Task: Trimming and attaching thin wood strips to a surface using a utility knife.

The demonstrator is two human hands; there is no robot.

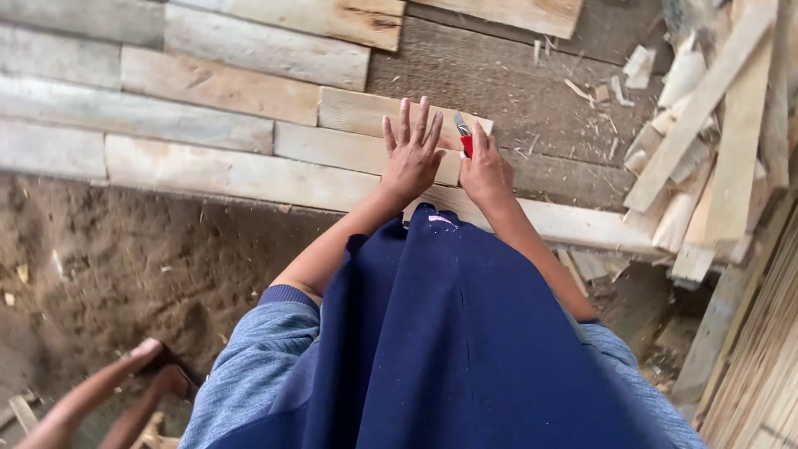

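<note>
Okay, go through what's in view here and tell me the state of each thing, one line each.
Left hand: flat, fingers spread, pressing on the short board.
Right hand: closed around the red-handled knife.
Red-handled knife: blade out, tip on the short board.
Short board: lying flat on the plank row.
Plank row: laid flat, side by side.
Scrap wood pile: loose, jumbled at the right.
</note>
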